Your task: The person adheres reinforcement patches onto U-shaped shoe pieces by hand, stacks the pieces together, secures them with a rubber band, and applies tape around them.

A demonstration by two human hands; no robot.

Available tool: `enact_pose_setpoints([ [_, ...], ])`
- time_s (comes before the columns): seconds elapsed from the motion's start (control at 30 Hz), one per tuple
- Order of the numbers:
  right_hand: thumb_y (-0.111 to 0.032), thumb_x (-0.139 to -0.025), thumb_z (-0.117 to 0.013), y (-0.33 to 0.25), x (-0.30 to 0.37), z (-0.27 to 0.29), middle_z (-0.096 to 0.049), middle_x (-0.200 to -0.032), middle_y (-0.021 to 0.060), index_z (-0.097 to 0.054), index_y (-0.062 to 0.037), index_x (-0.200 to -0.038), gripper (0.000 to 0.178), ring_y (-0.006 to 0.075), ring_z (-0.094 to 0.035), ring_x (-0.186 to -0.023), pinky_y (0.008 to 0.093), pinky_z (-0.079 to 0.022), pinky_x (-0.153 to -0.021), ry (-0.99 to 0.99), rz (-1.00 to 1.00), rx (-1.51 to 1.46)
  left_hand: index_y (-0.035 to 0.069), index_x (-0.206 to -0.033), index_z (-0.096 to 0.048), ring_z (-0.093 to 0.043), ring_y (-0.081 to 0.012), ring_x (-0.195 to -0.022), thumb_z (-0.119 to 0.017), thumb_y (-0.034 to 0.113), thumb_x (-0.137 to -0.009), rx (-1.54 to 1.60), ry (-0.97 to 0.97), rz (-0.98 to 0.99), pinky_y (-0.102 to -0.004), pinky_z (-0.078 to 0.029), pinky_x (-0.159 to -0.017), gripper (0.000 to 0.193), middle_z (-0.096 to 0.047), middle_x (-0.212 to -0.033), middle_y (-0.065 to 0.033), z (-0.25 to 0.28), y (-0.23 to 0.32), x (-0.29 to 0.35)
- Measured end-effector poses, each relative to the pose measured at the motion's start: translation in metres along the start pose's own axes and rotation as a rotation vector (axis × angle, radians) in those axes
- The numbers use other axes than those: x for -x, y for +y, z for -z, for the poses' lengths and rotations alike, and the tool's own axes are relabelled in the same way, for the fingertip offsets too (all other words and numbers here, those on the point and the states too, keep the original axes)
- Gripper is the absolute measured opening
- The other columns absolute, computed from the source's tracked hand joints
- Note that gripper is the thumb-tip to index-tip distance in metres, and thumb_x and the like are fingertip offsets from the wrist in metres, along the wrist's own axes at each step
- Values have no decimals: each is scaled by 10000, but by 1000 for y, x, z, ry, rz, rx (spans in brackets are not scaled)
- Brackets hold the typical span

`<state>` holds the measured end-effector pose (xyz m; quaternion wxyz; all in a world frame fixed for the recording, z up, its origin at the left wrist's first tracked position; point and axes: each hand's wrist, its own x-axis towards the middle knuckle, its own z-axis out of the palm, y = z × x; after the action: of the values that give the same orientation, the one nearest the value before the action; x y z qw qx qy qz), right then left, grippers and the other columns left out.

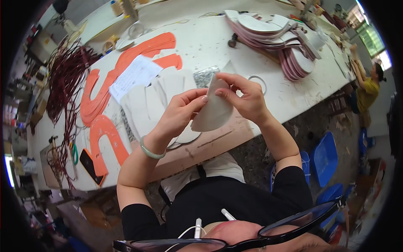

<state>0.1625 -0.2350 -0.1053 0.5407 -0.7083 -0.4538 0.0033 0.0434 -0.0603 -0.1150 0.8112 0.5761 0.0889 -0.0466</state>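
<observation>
Both hands hold up one thin, pale grey-white cut piece (215,112) with a curved lower edge, tilted above the table edge. My left hand (178,112) pinches its left side between thumb and fingers. On the upper right edge my right hand (247,95) is closed, thumb against the face of the piece. Under and left of the hands lie white curved pieces (140,110), spread partly over one another. A speckled grey slab (204,77) shows just behind the fingers. The near table edge carries a brownish board (235,133).
Orange U-shaped pieces (100,98) lie left, partly under a written sheet (140,73). Dark red cords (63,84) hang beyond them. A dark phone-like slab (90,164) and green-handled scissors (74,154) sit nearer. Back right: stacked pink-white pieces (294,63), a hammer (233,40). A person (368,90) works far right.
</observation>
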Motion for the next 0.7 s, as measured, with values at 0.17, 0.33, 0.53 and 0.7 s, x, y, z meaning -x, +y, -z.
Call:
enact_pose_setpoints([
  [0.17, 7, -804, -703, -7, 2, -54, -710, -1020, 97, -721, -45, -1031, 234, 246, -632, -731, 315, -519, -731, -110, 282, -64, 57, -1150, -591, -640, -77, -794, -532, 329, -1008, 66, 153, -45, -251, -553, -685, 312, -650, -939, -17, 17, -18, 44],
  [0.33, 12, -721, -737, -34, 10, -87, -721, -950, 90, -707, -38, -982, 267, 260, -674, -806, 355, -513, -779, -135, 581, -26, 33, -1067, -612, -656, -103, -716, -517, 278, -1013, 273, 492, -152, -239, -546, -636, 268, -672, -931, -44, 69, -51, 80],
  [0.53, 51, -855, -645, -43, 14, -97, -721, -877, 81, -698, 1, -1030, 189, 106, -671, -802, 239, -524, -687, -323, -22, -354, -10, -1123, -626, -638, -139, -806, -555, 252, -987, -589, 946, -117, -296, -510, -706, 304, -693, -904, -60, 201, -41, 164],
  [0.7, -49, -902, -666, -49, -4, -111, -707, -908, 30, -697, 0, -1060, 168, 62, -633, -795, 222, -526, -695, -429, -256, -475, 8, -1281, -572, -545, -208, -1150, -559, 362, -983, -1092, 901, -299, -341, -424, -957, 463, -621, -1225, -130, 180, -23, 163],
])
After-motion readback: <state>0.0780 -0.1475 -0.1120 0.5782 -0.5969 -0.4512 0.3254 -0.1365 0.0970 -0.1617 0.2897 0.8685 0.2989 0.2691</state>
